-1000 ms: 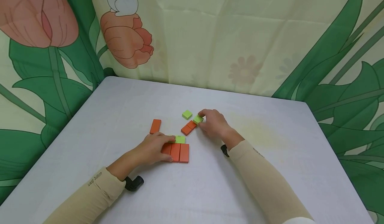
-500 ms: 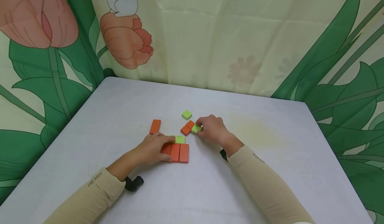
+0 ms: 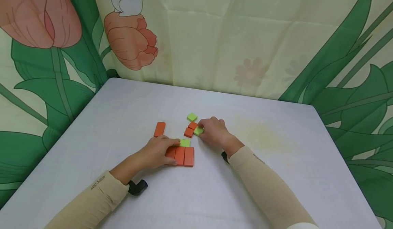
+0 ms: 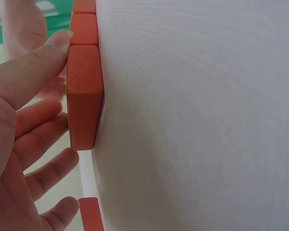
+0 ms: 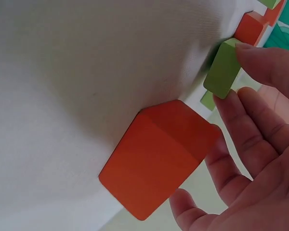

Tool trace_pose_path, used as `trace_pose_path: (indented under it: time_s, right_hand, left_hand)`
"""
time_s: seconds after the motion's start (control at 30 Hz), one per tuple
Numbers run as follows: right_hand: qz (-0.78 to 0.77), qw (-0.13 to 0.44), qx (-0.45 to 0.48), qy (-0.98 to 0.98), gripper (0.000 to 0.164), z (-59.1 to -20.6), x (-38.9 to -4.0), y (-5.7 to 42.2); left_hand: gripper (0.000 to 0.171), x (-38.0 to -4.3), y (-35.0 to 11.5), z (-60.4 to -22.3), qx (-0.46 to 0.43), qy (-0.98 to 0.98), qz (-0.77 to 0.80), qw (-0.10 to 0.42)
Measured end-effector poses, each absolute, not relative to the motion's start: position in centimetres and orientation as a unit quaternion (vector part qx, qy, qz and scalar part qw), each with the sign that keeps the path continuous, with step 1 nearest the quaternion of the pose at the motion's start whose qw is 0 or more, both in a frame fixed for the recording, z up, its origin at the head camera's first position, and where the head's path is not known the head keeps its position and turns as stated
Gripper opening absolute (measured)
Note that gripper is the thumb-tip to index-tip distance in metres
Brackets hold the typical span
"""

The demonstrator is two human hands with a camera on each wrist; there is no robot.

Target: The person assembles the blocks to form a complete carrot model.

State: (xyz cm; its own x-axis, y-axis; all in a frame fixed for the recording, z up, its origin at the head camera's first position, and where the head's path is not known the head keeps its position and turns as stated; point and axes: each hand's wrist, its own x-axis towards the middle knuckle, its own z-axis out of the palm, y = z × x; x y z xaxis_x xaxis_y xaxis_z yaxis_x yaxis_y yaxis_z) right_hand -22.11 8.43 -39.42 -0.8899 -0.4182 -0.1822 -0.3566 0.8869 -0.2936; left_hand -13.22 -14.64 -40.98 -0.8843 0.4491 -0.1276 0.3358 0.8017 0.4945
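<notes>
My left hand (image 3: 153,152) rests over the left part of a row of orange blocks (image 3: 188,156). In the left wrist view its thumb (image 4: 58,41) lies along the top edge of this row. In the head view its index finger reaches over the green blocks (image 3: 185,142) behind the row. My right hand (image 3: 215,132) pinches a small green block (image 5: 223,70) between thumb and fingertips, against two small orange blocks (image 3: 188,132). Close beneath its lower fingers in the right wrist view is a larger orange block (image 5: 144,163), covered by the hand in the head view.
A lone orange block (image 3: 159,129) lies beyond my left hand. Farther back sits a loose green block (image 3: 192,117). The white table (image 3: 291,181) ends at a printed floral curtain (image 3: 208,45).
My right hand has brought its green block nearer and left, against the orange pair. The two small orange blocks have turned slightly and shifted. My left hand stays where it was.
</notes>
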Motion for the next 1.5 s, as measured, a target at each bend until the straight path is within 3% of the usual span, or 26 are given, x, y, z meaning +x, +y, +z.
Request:
trace_pose_path:
  time_s: [0.93, 1.3, 1.5]
  right_hand:
    - [-0.124, 0.135, -0.245, 0.952, 0.036, -40.0, -23.2, 4.4]
    - [-0.110, 0.145, -0.222, 0.958, 0.041, -39.4, -22.4, 5.8]
    - [-0.115, 0.121, -0.228, 0.959, 0.040, -39.3, -22.4, 6.4]
  left_hand:
    - [0.065, -13.3, -14.6, -40.9, 0.221, 0.941, 0.232, 0.111]
    - [0.065, -13.3, -14.6, -41.1, 0.219, 0.942, 0.228, 0.112]
    - [0.065, -13.3, -14.6, -41.1, 0.218, 0.942, 0.228, 0.114]
